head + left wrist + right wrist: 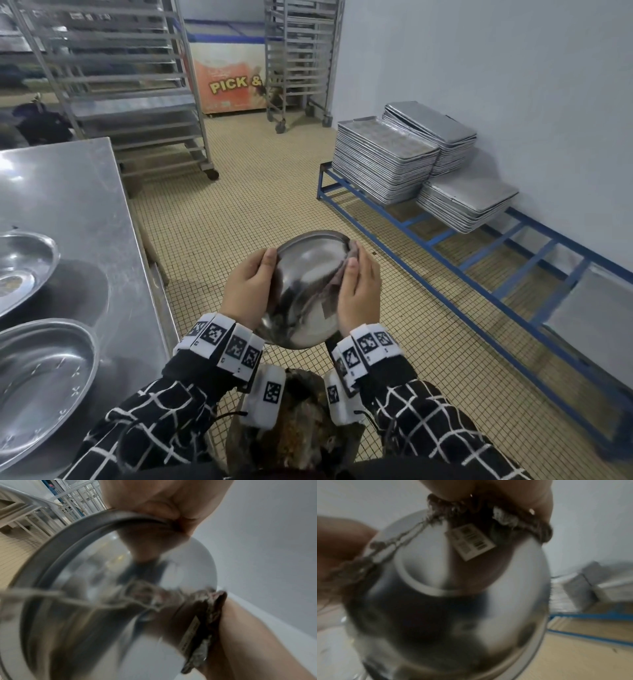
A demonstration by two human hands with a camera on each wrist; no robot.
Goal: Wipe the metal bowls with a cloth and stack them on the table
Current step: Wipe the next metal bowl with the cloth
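- two hands hold one bowl [308, 284] up over the tiled floor [274, 192] in the head view: the left hand [248, 291] grips the rim on its side, thumb over the edge, and the right hand [359, 294] presses a cloth [352, 255] flat against the bowl's outer wall on the opposite side, fingers fairly straight. the bowl's underside faces the person.
- off to the left of the left hand, two more bowls sit apart on the table [85, 205]: a far bowl [20, 267] and a near bowl [41, 383]. well right of the right hand, stacked trays [387, 164] rest on a blue frame [445, 236].
- left wrist view: the left hand [164, 500] pinches the bowl [106, 601] at its rim; opposite it, the cloth [209, 615] lies squeezed between the bowl and the right hand [257, 642]. blurred.
- right wrist view: the right hand [513, 492] bears on the cloth [522, 520], bunched against the bowl [453, 608] near its base ring; a barcode label [471, 540] sticks just below the cloth. the left hand [339, 545] shows at the bowl's other side.
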